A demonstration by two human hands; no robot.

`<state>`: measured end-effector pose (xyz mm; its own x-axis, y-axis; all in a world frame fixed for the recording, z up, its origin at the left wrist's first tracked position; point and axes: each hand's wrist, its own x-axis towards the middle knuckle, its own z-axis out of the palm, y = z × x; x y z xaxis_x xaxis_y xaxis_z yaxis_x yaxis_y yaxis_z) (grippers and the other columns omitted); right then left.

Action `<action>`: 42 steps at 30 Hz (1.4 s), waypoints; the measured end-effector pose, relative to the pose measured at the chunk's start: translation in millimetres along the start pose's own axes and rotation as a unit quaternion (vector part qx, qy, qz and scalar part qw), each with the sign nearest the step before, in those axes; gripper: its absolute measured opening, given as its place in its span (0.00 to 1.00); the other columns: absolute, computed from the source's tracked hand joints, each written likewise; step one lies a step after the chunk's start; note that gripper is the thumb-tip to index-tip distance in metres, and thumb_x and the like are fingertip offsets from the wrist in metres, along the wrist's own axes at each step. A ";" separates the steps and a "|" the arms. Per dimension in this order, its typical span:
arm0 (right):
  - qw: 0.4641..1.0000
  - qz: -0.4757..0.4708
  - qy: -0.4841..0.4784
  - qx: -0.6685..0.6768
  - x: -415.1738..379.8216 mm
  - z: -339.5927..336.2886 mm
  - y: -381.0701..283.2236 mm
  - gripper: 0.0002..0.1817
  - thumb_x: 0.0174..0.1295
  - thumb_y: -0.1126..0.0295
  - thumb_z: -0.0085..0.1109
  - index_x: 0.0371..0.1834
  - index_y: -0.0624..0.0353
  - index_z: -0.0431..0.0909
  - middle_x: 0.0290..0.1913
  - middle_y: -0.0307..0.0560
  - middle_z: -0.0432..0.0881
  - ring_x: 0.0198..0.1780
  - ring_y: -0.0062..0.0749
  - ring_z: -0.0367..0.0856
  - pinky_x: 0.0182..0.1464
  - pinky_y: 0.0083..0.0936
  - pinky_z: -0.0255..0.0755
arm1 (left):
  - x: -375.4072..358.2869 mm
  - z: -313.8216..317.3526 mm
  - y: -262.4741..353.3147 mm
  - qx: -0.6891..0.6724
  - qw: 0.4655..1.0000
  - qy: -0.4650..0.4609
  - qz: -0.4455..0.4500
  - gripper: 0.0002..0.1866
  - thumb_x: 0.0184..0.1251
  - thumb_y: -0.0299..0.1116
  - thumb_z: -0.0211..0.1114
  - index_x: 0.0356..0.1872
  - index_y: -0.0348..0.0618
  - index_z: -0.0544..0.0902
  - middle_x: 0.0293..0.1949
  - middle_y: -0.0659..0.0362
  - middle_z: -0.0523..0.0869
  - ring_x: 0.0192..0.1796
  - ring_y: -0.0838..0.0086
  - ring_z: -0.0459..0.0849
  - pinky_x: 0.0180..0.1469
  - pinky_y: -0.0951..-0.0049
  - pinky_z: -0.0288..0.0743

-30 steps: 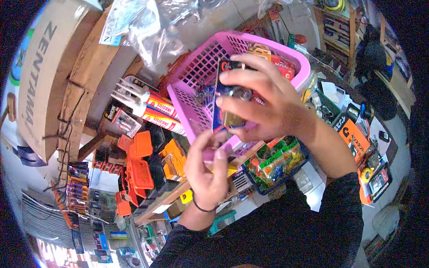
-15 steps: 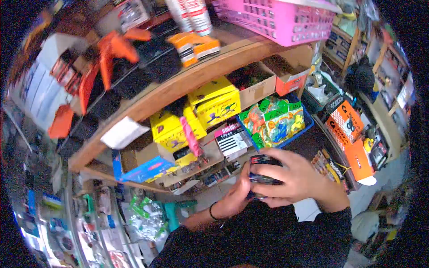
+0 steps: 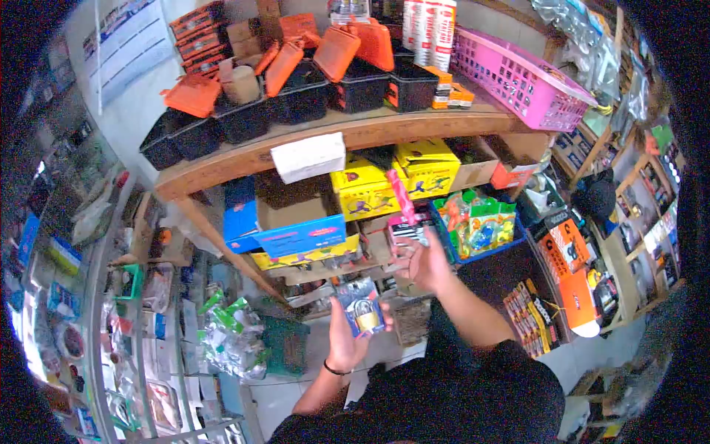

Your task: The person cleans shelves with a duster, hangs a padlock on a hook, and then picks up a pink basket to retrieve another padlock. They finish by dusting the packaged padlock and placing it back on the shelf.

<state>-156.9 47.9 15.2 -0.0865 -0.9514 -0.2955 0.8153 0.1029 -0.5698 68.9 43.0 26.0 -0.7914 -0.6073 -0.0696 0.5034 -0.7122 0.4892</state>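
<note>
My left hand (image 3: 345, 342) is closed around a padlock in a clear-and-blue blister pack (image 3: 364, 311), thumb along its left edge and fingertips showing at its right. The brass padlock body faces up toward me. My right hand (image 3: 427, 263) is held out in front of the shelf, fingers apart, with nothing seen in them. Its fingers overlap a pink-and-black box (image 3: 405, 226) in this view. Close to its right is a blue tray (image 3: 467, 257) of colourful bagged goods. Behind are yellow boxes (image 3: 367, 194) and an open blue carton (image 3: 302, 238).
Above, a wooden shelf edge (image 3: 399, 127) carries black bins (image 3: 299, 96) with orange lids and a pink basket (image 3: 510, 85). Orange boxes (image 3: 573, 281) stand at the right. Glass shelving (image 3: 177, 370) and plastic-wrapped goods (image 3: 233, 340) are on the left.
My hands, earlier together around dark packs, have come apart. The left has moved left with the padlock pack; the right has moved up toward the shelf and opened. The view has swung round.
</note>
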 end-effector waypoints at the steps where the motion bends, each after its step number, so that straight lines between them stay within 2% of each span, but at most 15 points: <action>1: 0.999 0.017 -0.020 0.043 12.4 7.0 -8.9 0.33 0.51 0.35 0.42 0.43 0.54 0.74 0.35 0.41 0.79 0.37 0.39 0.77 0.38 0.35 0.68 | -6.8 -5.5 1.9 -0.003 1.000 0.015 -0.019 0.36 0.61 0.64 0.27 0.48 0.42 0.69 0.38 0.51 0.79 0.34 0.62 0.80 0.36 0.63 0.74; 5: 0.996 -0.071 -0.056 0.007 65.6 29.7 -54.0 0.24 0.56 0.48 0.44 0.37 0.59 0.73 0.34 0.45 0.78 0.35 0.38 0.77 0.36 0.32 0.70 | -11.9 -11.4 -2.6 0.024 0.997 0.077 0.016 0.37 0.60 0.65 0.30 0.46 0.40 0.70 0.36 0.49 0.79 0.31 0.58 0.79 0.34 0.61 0.74; 7: 0.989 -0.028 -0.137 0.049 57.9 33.8 -47.7 0.20 0.56 0.53 0.45 0.35 0.60 0.73 0.32 0.46 0.78 0.33 0.39 0.78 0.37 0.34 0.71 | -10.1 -5.7 -2.0 0.010 0.999 0.033 0.014 0.37 0.60 0.65 0.30 0.47 0.40 0.70 0.36 0.49 0.79 0.31 0.59 0.79 0.34 0.61 0.74; 9: 0.997 -0.012 -0.062 0.048 22.1 36.5 -17.3 0.17 0.55 0.56 0.46 0.32 0.60 0.72 0.30 0.46 0.77 0.29 0.40 0.77 0.35 0.34 0.72 | -11.3 -8.9 -3.5 -0.005 1.000 0.020 0.007 0.37 0.59 0.65 0.30 0.48 0.40 0.70 0.36 0.50 0.79 0.31 0.59 0.79 0.34 0.62 0.74; 11: 0.983 0.038 -0.174 -0.046 -20.0 38.0 3.3 0.15 0.54 0.56 0.48 0.31 0.59 0.71 0.24 0.48 0.76 0.28 0.43 0.76 0.30 0.33 0.72 | -11.6 -10.5 -4.9 0.008 0.999 0.034 0.006 0.37 0.59 0.65 0.30 0.48 0.41 0.70 0.36 0.51 0.79 0.31 0.60 0.79 0.34 0.62 0.74; 14: 0.994 0.062 -0.037 -0.087 -20.9 28.1 11.9 0.14 0.56 0.54 0.48 0.31 0.54 0.69 0.16 0.37 0.68 0.15 0.29 0.67 0.16 0.24 0.62 | -5.2 -20.7 -8.9 0.008 0.999 0.028 -0.012 0.38 0.59 0.66 0.30 0.48 0.41 0.70 0.36 0.51 0.79 0.33 0.62 0.79 0.36 0.63 0.74; 18: 0.994 0.077 -0.020 -0.077 -18.2 30.3 11.0 0.16 0.60 0.51 0.44 0.32 0.53 0.69 0.15 0.32 0.63 0.12 0.18 0.58 0.14 0.17 0.53 | 5.9 -16.0 -4.3 0.009 0.999 0.039 -0.002 0.36 0.59 0.66 0.32 0.48 0.42 0.70 0.36 0.52 0.79 0.34 0.62 0.79 0.36 0.64 0.74; 24: 0.979 0.070 0.051 -0.183 -70.6 14.1 29.9 0.22 0.61 0.46 0.39 0.29 0.55 0.70 0.12 0.33 0.62 0.09 0.19 0.57 0.12 0.18 0.52 | 36.8 -28.3 -2.5 -0.002 0.999 -0.009 0.043 0.30 0.64 0.59 0.34 0.51 0.45 0.68 0.44 0.52 0.78 0.42 0.61 0.79 0.42 0.61 0.73; 28: 0.870 0.102 0.052 -0.480 -119.9 4.4 44.6 0.26 0.61 0.45 0.38 0.19 0.55 0.69 0.11 0.36 0.66 0.09 0.19 0.61 0.12 0.19 0.55 | 71.9 -19.1 12.2 -0.071 0.989 0.082 0.100 0.29 0.63 0.59 0.36 0.53 0.46 0.67 0.44 0.56 0.77 0.46 0.68 0.76 0.47 0.65 0.71; 31: 0.840 0.205 0.003 -0.502 -142.0 -30.9 56.2 0.25 0.61 0.46 0.40 0.15 0.54 0.64 0.11 0.35 0.65 0.10 0.19 0.60 0.11 0.17 0.52 | 101.9 -44.3 17.9 -0.081 0.983 -0.161 0.032 0.31 0.60 0.58 0.42 0.56 0.46 0.65 0.52 0.55 0.72 0.55 0.61 0.70 0.57 0.60 0.63; 34: 0.939 0.138 0.115 -0.293 -144.8 -26.7 62.1 0.26 0.59 0.44 0.42 0.12 0.52 0.61 0.11 0.35 0.65 0.10 0.17 0.58 0.11 0.16 0.50 | 91.8 12.9 34.7 -0.213 0.973 -0.048 0.072 0.37 0.59 0.62 0.41 0.59 0.42 0.62 0.59 0.53 0.66 0.59 0.58 0.66 0.61 0.57 0.55; 37: 0.906 0.177 0.076 -0.376 -139.5 -26.3 65.2 0.22 0.61 0.50 0.44 0.18 0.54 0.62 0.12 0.35 0.61 0.12 0.18 0.58 0.12 0.15 0.50 | 105.9 8.6 37.8 -0.193 0.977 -0.084 0.046 0.35 0.60 0.58 0.41 0.59 0.41 0.62 0.59 0.52 0.66 0.60 0.58 0.64 0.63 0.54 0.51; 39: 0.849 0.263 0.088 -0.450 -141.3 -26.8 59.2 0.23 0.63 0.52 0.43 0.14 0.54 0.61 0.10 0.35 0.60 0.11 0.18 0.57 0.12 0.16 0.49 | 129.1 -10.0 40.7 -0.056 0.949 -0.309 0.015 0.39 0.59 0.63 0.39 0.59 0.38 0.62 0.59 0.52 0.66 0.59 0.59 0.67 0.62 0.58 0.55; 41: 0.897 0.177 0.061 -0.401 -138.2 -43.8 68.3 0.24 0.63 0.53 0.41 0.12 0.53 0.60 0.09 0.35 0.60 0.10 0.18 0.57 0.11 0.16 0.49 | 133.5 -12.8 40.4 -0.104 0.944 -0.314 -0.007 0.38 0.59 0.62 0.39 0.58 0.37 0.63 0.57 0.52 0.68 0.58 0.60 0.68 0.61 0.58 0.56; 42: 0.926 0.141 0.062 -0.345 -137.3 -37.3 62.5 0.24 0.63 0.53 0.42 0.11 0.54 0.60 0.09 0.36 0.60 0.10 0.18 0.57 0.11 0.16 0.50 | 119.1 5.0 43.2 -0.150 0.962 -0.225 0.035 0.37 0.60 0.61 0.39 0.58 0.38 0.64 0.57 0.53 0.69 0.57 0.60 0.68 0.61 0.58 0.57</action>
<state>-115.4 195.8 -8.5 -0.0260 -0.8218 -0.5691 0.2587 0.5444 -0.7979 -5.4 -58.3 43.2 -0.7883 -0.4906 0.3713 0.5842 -0.7861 0.2018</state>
